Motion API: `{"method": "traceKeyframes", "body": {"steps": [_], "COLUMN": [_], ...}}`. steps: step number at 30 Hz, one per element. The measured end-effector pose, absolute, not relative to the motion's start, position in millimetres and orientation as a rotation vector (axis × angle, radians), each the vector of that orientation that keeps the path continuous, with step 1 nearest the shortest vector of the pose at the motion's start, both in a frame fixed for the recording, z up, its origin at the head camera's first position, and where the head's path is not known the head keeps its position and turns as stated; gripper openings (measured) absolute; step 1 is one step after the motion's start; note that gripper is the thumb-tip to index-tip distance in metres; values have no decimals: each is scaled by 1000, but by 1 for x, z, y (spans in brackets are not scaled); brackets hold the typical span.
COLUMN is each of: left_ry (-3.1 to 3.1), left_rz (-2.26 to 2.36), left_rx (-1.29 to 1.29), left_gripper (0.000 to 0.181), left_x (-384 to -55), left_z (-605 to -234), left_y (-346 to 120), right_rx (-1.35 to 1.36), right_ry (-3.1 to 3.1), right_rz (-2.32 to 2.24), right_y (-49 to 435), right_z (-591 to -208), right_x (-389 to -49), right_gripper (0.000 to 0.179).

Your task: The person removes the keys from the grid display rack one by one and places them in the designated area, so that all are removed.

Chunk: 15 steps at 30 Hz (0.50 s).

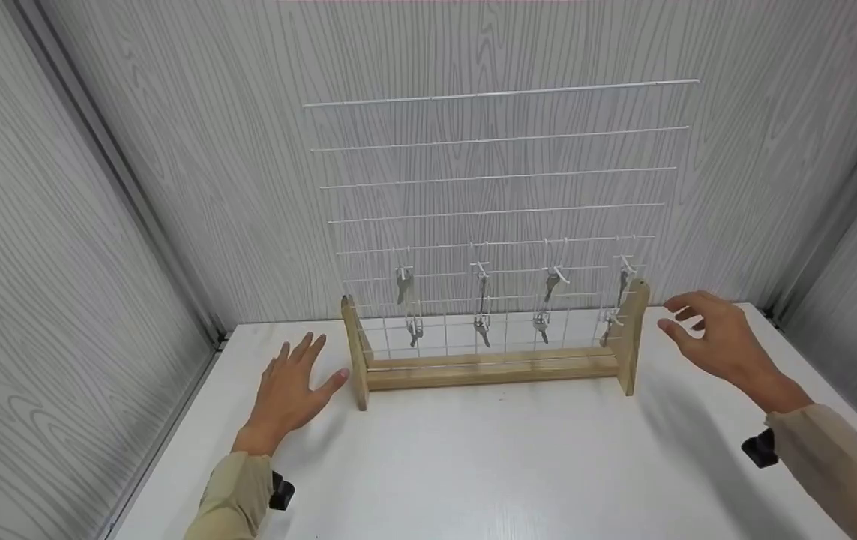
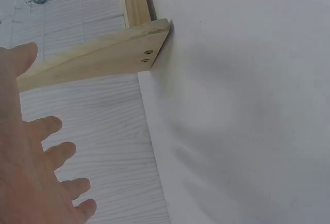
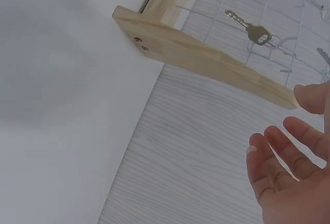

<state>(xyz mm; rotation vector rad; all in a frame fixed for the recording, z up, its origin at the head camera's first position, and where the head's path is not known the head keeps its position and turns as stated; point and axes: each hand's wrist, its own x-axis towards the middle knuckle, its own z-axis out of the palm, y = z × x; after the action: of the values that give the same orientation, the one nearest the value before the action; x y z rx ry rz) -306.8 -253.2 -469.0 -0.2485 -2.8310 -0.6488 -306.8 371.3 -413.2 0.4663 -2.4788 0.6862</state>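
Note:
A white wire grid rack (image 1: pixel 499 217) stands upright in a wooden base (image 1: pixel 495 371) on the table. Several keys hang from white hooks in two rows on its lower part, among them a key (image 1: pixel 482 330) in the bottom row and a key (image 3: pixel 258 34) near the right end. Beside the left wooden end piece (image 2: pixel 98 56) is my left hand (image 1: pixel 289 390), fingers spread, holding nothing. To the right of the other end piece (image 3: pixel 206 61) my right hand (image 1: pixel 717 337) hovers with loosely bent fingers, also holding nothing. Both hands look apart from the rack.
The white table (image 1: pixel 503 465) meets a grey wood-grain panel (image 1: pixel 248 150) behind the rack. Similar panels rise at the left and right sides. Black devices are strapped at both wrists, such as the right one (image 1: pixel 760 448).

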Motion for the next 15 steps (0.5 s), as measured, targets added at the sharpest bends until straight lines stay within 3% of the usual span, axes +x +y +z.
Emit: {"method": "traceKeyframes", "body": {"steps": [15], "left_ry": [-2740], "left_rz": [-1030], "left_rx": [-152], "left_gripper": [83], "left_x": [-312], "left_z": [-496], "left_y": [-235], "right_rx": [502], "right_ry": [-2397], "right_rz": [808], "right_y": [339], "right_z": [-420], "right_x": [-318], "right_gripper": [18]}}
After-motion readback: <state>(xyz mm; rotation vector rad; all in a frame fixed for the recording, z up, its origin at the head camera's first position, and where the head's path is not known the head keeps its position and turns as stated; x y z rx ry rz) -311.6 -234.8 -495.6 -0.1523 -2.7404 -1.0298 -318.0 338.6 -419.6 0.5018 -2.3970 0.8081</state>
